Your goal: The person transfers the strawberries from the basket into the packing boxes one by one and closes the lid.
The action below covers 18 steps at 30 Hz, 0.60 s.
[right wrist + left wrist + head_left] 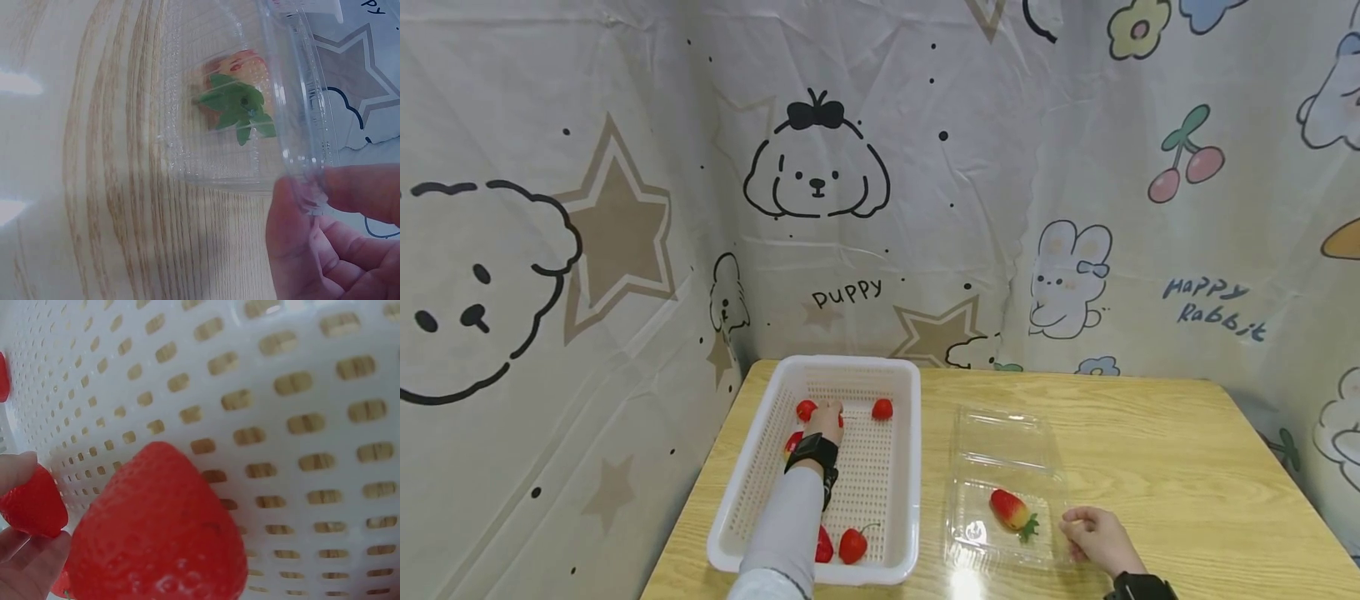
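My left hand [826,422] reaches into a white perforated basket [910,467] at the table's left. In the left wrist view its fingers [28,559] pinch a small red strawberry [34,505], and a bigger strawberry [156,531] lies close in front on the basket floor. Other strawberries [882,408] sit at the far and near ends of the basket. My right hand [1093,533] pinches the near right rim of an open clear plastic clamshell box [1000,454], seen as thumb and finger on the rim [306,187]. One strawberry with green leaves [1011,510] lies inside the box.
The wooden table [1165,467] stands in a corner, with cartoon-print cloth walls [820,208] behind and on both sides. The box's lid lies open towards the back wall. Bare wood stretches to the right of the box.
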Available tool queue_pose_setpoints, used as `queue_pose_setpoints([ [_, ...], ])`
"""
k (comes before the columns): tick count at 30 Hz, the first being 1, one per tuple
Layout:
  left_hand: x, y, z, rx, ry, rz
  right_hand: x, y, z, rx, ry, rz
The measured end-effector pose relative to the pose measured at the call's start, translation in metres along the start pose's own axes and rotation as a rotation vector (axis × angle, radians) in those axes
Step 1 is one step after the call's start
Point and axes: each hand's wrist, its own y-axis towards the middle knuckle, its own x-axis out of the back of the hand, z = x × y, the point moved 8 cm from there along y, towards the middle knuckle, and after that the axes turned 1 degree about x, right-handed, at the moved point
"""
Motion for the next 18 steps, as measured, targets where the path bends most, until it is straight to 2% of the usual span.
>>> queue_pose_setpoints([
  [5,0.001,0.0,0.0,0.014,0.01,0.04,0.0,-0.001,0.001,0.0,0.004,0.003],
  [10,0.004,0.002,0.0,0.026,0.01,0.044,0.0,-0.001,0.002,0.007,0.005,-0.004],
  [14,0.009,0.007,-0.005,-0.007,0.004,0.04,0.0,-0.001,0.003,0.015,0.0,-0.004],
  [18,0.017,0.013,-0.016,-0.04,-0.032,0.084,0.0,-0.001,0.001,0.003,-0.014,0.001],
])
